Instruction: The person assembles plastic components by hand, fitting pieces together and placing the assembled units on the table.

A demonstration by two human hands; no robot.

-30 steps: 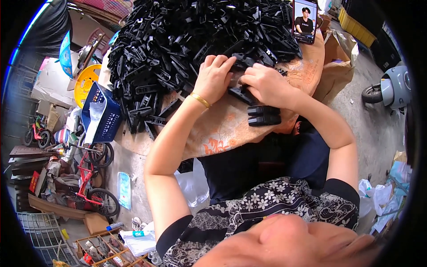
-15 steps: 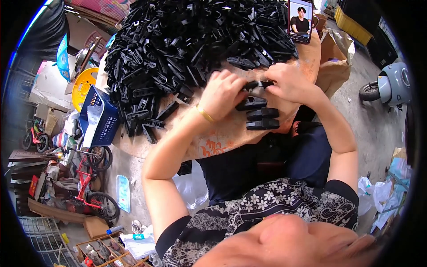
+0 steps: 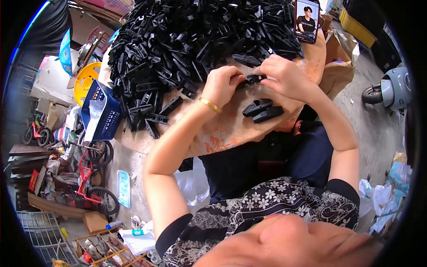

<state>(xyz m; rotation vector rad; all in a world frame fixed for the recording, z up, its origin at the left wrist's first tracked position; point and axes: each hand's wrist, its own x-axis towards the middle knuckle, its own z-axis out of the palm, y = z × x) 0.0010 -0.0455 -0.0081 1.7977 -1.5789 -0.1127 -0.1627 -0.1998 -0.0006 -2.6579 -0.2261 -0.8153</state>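
Our fingers pinch one small black plastic clip from both sides: the left hand grips its left end with thumb and curled fingers, and the right hand closes over its right end, so the piece hangs between the two hands just above the table. How the clip's parts sit inside our grip we cannot quite tell, since the knuckles cover much of it. A gold bangle circles our left wrist.

Just below the hands, two finished-looking black pieces lie side by side on the bare brown tabletop, touching each other. Beyond the hands, a large heap of black clips covers most of the table's far side and spills toward its left edge. A phone stands upright at the heap's right end, its screen lit.

Left of the table sits a blue plastic basket, with a yellow round lid behind it. A red bicycle rests on the floor lower left, and a grey scooter is parked well apart on the right.
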